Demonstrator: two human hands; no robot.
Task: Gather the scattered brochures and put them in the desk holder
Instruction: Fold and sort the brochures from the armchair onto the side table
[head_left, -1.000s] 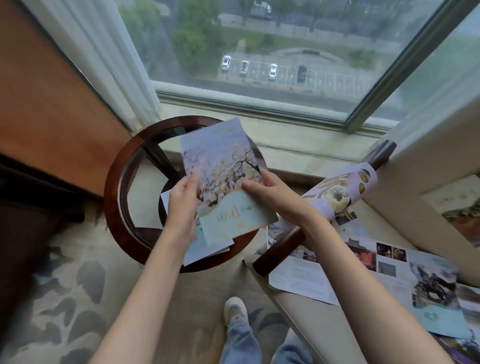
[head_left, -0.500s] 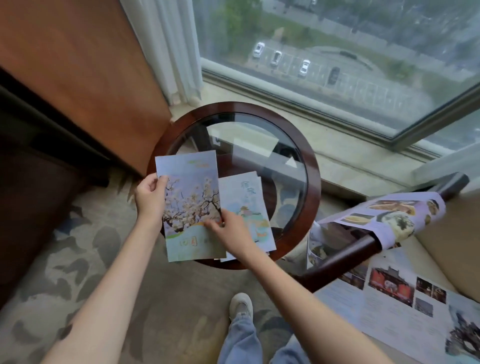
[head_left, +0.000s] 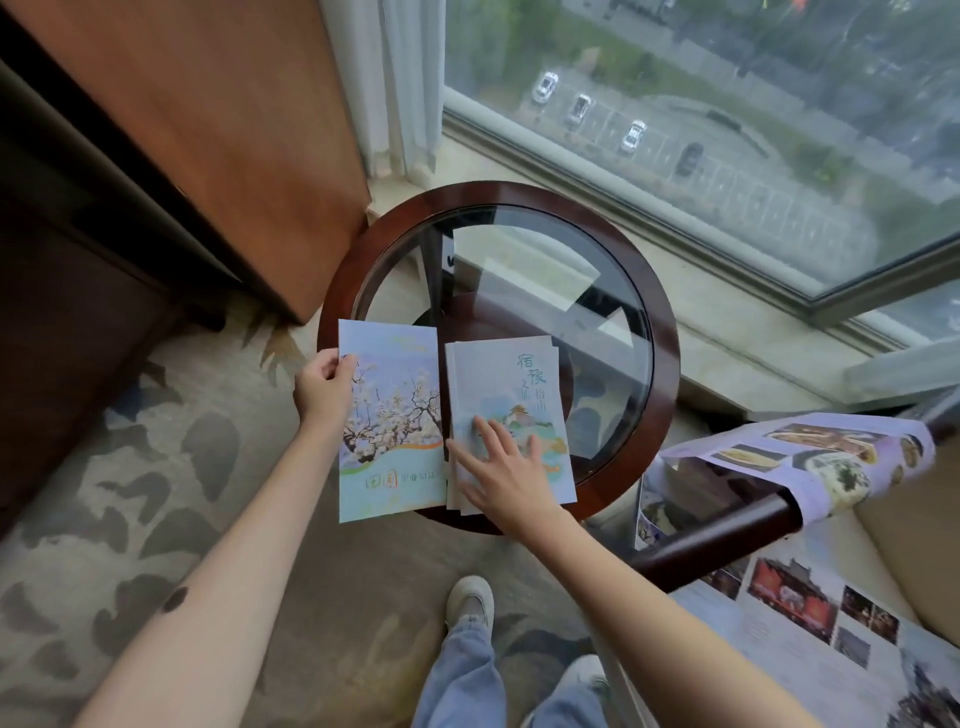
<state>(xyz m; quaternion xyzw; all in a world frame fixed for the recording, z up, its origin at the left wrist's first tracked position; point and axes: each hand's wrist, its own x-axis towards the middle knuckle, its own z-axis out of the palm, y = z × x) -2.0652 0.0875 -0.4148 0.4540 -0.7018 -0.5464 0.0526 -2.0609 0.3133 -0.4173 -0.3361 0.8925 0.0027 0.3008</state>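
Gripping blossom brochure (head_left: 392, 415), left hand (head_left: 324, 387); right hand (head_left: 506, 478) pressing Chinese-titled brochure stack (head_left: 511, 384).

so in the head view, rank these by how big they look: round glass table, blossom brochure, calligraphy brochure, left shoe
1. round glass table
2. blossom brochure and calligraphy brochure: look about alike, not ranked
3. left shoe

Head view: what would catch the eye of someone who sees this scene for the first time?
First, the blossom brochure, gripped at its left edge by the left hand, over the near rim of the round glass table. Beside it, the right hand rests with spread fingers on a brochure stack. At the right, an unfolded leaflet hangs over a dark armrest.
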